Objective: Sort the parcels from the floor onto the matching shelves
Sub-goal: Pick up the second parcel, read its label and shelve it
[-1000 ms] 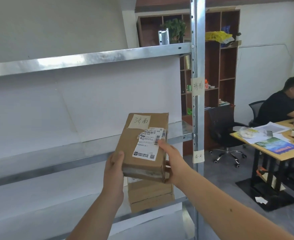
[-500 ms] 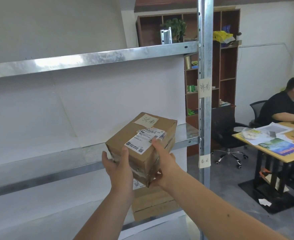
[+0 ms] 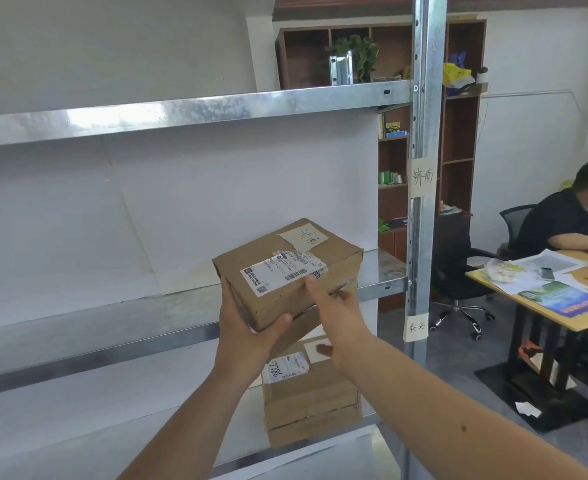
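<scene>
- Head camera looks at a galvanized metal shelving rack (image 3: 188,109) with a steel upright post (image 3: 424,133) at its right end.
- Two paper tags are taped to the post: an upper tag (image 3: 421,177) handwritten 济南 beside the middle bay, and a lower tag (image 3: 415,326) near the bay below.
- Behind the rack stands a brown wooden bookcase (image 3: 459,133) with a potted plant (image 3: 353,55) and a yellow bag (image 3: 457,75) in its compartments.
- To the right, a seated person in a black shirt (image 3: 562,223) leans on a table (image 3: 562,299) covered with papers, with a black office chair (image 3: 459,268) between post and table.
- On the lower shelf a stack of cardboard parcels (image 3: 311,393) sits directly under the hands, partly hidden by them.
- Held in the air at the front edge of the middle shelf (image 3: 147,317) is a cardboard parcel (image 3: 285,271), tilted, carrying a white shipping label and a handwritten note reading 济南.
- Left hand (image 3: 247,327) cups the parcel's near-left corner from below, thumb pressed against its front face.
- Right hand (image 3: 334,306) clasps the near-right side, thumb lying on the label; its fingers (image 3: 344,294) wrap the side wall.
</scene>
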Action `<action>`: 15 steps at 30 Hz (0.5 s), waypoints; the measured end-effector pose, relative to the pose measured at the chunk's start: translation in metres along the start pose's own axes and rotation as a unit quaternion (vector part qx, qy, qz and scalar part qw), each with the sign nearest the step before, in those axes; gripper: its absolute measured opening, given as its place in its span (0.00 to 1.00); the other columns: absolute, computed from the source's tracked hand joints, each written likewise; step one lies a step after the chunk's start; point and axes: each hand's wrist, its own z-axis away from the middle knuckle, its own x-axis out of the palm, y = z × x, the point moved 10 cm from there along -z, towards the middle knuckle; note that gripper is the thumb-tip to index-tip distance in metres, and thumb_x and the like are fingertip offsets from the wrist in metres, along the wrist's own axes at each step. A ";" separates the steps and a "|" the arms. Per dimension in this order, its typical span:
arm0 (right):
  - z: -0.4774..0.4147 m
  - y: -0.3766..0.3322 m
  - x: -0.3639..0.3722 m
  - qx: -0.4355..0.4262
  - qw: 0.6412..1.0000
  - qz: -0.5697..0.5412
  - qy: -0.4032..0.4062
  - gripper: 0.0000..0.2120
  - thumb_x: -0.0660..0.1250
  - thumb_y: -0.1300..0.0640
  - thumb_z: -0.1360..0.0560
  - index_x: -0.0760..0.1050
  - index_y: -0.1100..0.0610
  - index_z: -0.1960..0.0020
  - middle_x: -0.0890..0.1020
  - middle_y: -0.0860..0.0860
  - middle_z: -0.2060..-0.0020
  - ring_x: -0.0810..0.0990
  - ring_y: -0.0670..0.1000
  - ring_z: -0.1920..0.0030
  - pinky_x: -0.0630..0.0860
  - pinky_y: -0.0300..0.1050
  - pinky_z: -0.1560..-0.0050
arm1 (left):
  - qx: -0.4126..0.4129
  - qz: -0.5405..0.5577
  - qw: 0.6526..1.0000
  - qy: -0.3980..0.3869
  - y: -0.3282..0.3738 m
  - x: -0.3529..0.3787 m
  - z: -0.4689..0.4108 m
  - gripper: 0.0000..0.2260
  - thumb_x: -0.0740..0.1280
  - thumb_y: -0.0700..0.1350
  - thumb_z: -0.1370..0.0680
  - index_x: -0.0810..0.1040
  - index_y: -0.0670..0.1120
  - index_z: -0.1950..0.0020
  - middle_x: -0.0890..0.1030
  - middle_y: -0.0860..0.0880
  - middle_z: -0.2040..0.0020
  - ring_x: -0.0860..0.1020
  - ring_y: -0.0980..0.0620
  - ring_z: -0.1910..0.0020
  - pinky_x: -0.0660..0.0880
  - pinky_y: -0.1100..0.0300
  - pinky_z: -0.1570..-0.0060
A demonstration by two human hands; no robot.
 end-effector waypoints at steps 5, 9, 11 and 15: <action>-0.020 -0.027 -0.018 -0.102 0.994 -0.010 0.048 0.51 0.82 0.35 0.37 0.64 0.51 0.22 0.74 0.54 0.30 0.77 0.59 0.34 0.78 0.54 0.35 | -0.002 -0.033 0.999 -0.015 -0.004 -0.004 -0.014 0.41 0.80 0.43 0.24 0.61 0.79 0.30 0.79 0.77 0.40 0.78 0.72 0.39 0.79 0.60 0.42; -0.033 -0.040 -0.022 -0.131 0.989 0.014 0.066 0.57 0.84 0.42 0.33 0.54 0.50 0.15 0.66 0.54 0.20 0.72 0.61 0.25 0.74 0.60 0.28 | -0.026 -0.022 0.999 0.008 -0.001 -0.012 -0.025 0.34 0.75 0.44 0.19 0.62 0.65 0.21 0.77 0.68 0.42 0.80 0.62 0.43 0.76 0.63 0.46; -0.035 -0.044 -0.025 -0.130 0.989 0.032 0.069 0.55 0.83 0.45 0.31 0.54 0.51 0.15 0.65 0.53 0.18 0.71 0.61 0.23 0.73 0.61 0.26 | -0.031 -0.041 0.998 0.019 -0.005 -0.020 -0.031 0.31 0.72 0.46 0.17 0.64 0.58 0.18 0.78 0.67 0.43 0.80 0.56 0.42 0.74 0.66 0.50; -0.031 -0.038 -0.019 -0.149 0.987 0.056 0.025 0.29 0.79 0.56 0.25 0.73 0.51 0.28 0.81 0.46 0.39 0.80 0.54 0.37 0.77 0.47 0.42 | -0.079 -0.088 0.990 0.078 -0.022 -0.040 -0.037 0.26 0.70 0.53 0.16 0.67 0.53 0.19 0.80 0.52 0.31 0.79 0.46 0.34 0.74 0.51 0.41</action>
